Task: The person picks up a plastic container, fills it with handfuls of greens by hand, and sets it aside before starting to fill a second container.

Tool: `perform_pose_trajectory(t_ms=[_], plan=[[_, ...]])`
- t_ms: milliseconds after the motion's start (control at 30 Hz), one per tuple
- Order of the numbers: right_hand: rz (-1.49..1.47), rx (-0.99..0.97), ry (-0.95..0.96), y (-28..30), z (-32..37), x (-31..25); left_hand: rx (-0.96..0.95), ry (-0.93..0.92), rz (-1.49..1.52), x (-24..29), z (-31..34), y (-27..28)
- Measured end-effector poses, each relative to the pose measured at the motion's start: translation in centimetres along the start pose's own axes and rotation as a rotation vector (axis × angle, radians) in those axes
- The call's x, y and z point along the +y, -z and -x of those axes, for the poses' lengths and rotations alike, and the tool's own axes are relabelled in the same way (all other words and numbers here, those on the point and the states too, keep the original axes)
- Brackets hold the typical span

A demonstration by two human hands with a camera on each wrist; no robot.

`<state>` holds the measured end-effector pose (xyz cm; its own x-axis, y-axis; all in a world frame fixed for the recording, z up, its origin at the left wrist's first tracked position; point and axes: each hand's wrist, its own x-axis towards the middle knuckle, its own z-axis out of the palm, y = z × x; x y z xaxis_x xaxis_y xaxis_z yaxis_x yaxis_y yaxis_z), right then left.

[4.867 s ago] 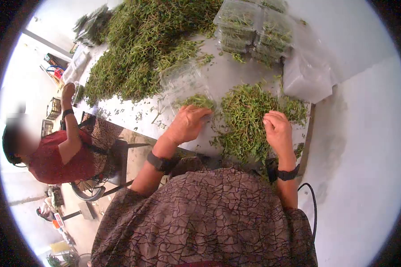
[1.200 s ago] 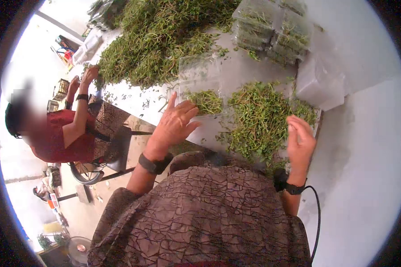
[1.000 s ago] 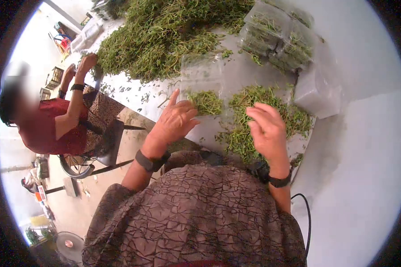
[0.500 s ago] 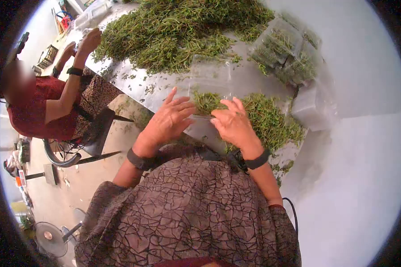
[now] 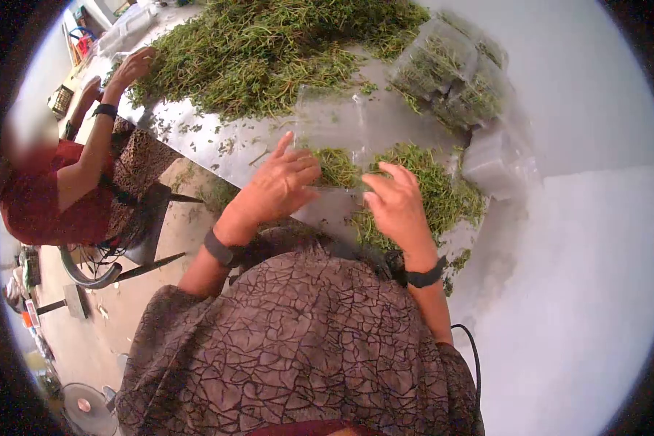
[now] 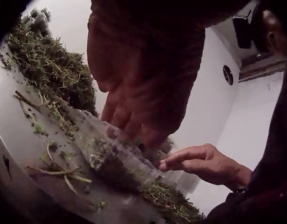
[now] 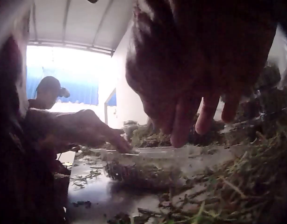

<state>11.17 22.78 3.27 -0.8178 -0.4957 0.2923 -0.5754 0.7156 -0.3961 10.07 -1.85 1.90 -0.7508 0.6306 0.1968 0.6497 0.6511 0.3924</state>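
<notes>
A clear hinged plastic box (image 5: 336, 168) holding green leafy sprigs lies on the table, its lid (image 5: 327, 120) folded back away from the person. My left hand (image 5: 280, 185) is at the box's left side, index finger extended and the others relaxed. Across from it, my right hand (image 5: 398, 211) has its fingertips close to the box's right edge, fingers loosely bent with nothing between them. In the left wrist view, left-hand fingers (image 6: 120, 116) overlap the box wall. A loose heap of sprigs (image 5: 443, 196) lies just right of the box, partly behind my right hand.
A large mound of sprigs (image 5: 269, 58) covers the back of the table. Filled clear boxes (image 5: 443, 65) are stacked at the back right, beside bagged plastic boxes (image 5: 494, 160). Another person (image 5: 58, 182) sits at the left, hands at the mound. A wall (image 5: 567, 254) bounds the right.
My right hand has moved left from the heap's right side to the box's right edge. The left hand, earlier over the sprigs in the box, is now at its left side. The head view has shifted.
</notes>
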Motion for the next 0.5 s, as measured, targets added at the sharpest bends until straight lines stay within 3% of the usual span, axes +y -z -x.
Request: perform_pose_trajectory(t_ms=[33,67,133,267,333,500], plan=[[-0.009,0.025,-0.048,0.5,0.6,0.3,0.142,-0.008,0.006,0.0,-0.1,-0.1],[-0.018,0.048,-0.099,0.9,1.3,0.4,0.140,-0.013,0.014,0.0,-0.2,0.0],[0.011,0.033,-0.136,1.5,2.5,0.3,-0.095,-0.009,-0.028,0.4,-0.6,0.1],[0.087,-0.045,-0.101,1.3,4.9,0.0,-0.134,0.008,-0.003,0.0,-0.2,0.0],[0.109,-0.081,-0.067,1.1,5.5,-0.3,0.136,-0.046,0.042,-0.6,0.2,-0.8],[0.153,-0.100,-0.032,-0.3,5.4,-0.6,0.236,-0.004,0.080,-1.0,0.8,-0.4]])
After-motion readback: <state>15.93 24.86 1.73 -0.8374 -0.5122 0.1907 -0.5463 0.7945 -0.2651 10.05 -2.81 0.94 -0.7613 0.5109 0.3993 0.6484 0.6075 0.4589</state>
